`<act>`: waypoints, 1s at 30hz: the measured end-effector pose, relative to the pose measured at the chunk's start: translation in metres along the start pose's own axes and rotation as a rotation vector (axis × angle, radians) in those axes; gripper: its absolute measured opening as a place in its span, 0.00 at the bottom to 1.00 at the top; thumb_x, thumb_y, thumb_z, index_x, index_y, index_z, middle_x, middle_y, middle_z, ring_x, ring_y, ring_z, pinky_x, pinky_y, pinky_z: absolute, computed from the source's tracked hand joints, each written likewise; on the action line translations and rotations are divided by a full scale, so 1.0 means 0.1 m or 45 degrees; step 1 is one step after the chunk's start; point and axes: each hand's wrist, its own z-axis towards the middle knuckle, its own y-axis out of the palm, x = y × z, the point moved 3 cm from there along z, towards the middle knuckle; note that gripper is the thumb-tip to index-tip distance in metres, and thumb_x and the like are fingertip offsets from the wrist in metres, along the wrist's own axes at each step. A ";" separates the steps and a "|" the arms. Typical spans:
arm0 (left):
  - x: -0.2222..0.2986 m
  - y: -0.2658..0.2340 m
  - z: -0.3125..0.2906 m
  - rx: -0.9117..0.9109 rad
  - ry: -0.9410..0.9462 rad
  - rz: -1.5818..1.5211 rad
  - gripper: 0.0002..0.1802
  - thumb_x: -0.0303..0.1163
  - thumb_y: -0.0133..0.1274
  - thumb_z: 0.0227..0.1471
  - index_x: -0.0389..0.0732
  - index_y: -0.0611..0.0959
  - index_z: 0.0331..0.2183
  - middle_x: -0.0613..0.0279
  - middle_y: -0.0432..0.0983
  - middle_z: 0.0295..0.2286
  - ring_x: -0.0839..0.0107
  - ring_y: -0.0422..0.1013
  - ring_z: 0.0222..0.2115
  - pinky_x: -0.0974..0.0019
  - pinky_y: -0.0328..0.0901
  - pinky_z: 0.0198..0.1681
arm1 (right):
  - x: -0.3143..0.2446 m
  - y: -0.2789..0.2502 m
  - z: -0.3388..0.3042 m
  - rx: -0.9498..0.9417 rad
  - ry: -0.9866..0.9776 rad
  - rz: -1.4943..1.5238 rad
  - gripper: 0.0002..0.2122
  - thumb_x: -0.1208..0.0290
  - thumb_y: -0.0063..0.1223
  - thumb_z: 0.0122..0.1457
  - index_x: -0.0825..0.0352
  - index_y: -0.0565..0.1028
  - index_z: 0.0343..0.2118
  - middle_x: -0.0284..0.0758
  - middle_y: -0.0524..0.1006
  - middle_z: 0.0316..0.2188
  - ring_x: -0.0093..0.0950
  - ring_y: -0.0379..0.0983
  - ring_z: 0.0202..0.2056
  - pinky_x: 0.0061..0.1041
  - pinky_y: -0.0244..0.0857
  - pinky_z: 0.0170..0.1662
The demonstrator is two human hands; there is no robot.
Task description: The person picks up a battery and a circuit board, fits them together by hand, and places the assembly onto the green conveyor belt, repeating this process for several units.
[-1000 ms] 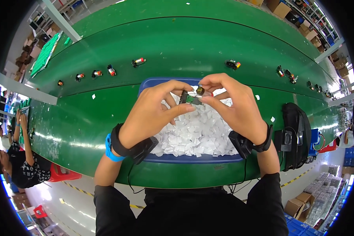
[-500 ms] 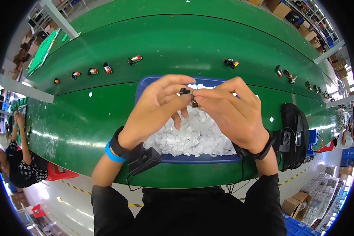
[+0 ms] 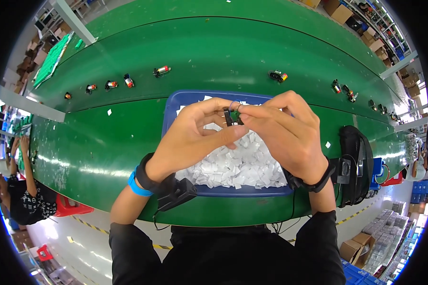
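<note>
Above a blue tray heaped with small white paper-like pieces, both hands meet around a small black part with a thin wire. My left hand is closed on it from the left, index finger over the top and thumb below. My right hand pinches at the part's right side, near the thin dark wire. The fingers hide much of the part, so its exact kind cannot be told. Each wrist wears a black band with a device; the left also has a blue band.
Several small motor-like assemblies lie in a row along the green table's far strip. A black bag and a black box-shaped device sit at the right. Another person's arms reach over the table's left end.
The black part has turned between my fingers and shows more of its side. My left fingers have shifted around it, while my right hand has moved slightly right and still pinches.
</note>
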 end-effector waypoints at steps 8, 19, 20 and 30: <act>-0.07 0.07 0.03 0.042 0.109 0.045 0.18 0.22 0.56 0.57 0.30 0.75 0.49 0.55 0.75 0.43 0.69 0.74 0.40 0.67 0.78 0.32 | -0.05 -0.03 0.06 0.075 0.019 0.045 0.10 0.80 0.66 0.43 0.68 0.81 0.31 0.31 0.81 0.33 0.25 0.72 0.31 0.18 0.65 0.26; -0.01 0.07 0.03 0.255 0.597 -0.065 0.18 0.18 0.57 0.54 0.30 0.76 0.48 0.50 0.76 0.46 0.68 0.75 0.42 0.66 0.78 0.33 | 0.04 -0.07 -0.06 -0.012 0.735 0.689 0.10 0.76 0.66 0.54 0.70 0.77 0.38 0.35 0.81 0.33 0.18 0.76 0.29 0.13 0.63 0.25; -0.01 0.07 0.03 0.253 0.596 -0.062 0.18 0.18 0.57 0.54 0.30 0.76 0.48 0.50 0.76 0.46 0.68 0.75 0.42 0.66 0.78 0.33 | 0.04 -0.06 -0.06 0.003 0.734 0.688 0.10 0.77 0.65 0.54 0.70 0.78 0.38 0.35 0.81 0.33 0.18 0.77 0.29 0.12 0.64 0.25; 0.08 0.11 -0.08 0.422 0.825 0.644 0.22 0.18 0.64 0.45 0.33 0.80 0.46 0.53 0.80 0.41 0.70 0.76 0.32 0.72 0.73 0.28 | 0.05 -0.02 -0.06 0.032 0.793 1.017 0.07 0.76 0.59 0.60 0.73 0.79 0.39 0.37 0.82 0.28 0.19 0.77 0.24 0.14 0.69 0.25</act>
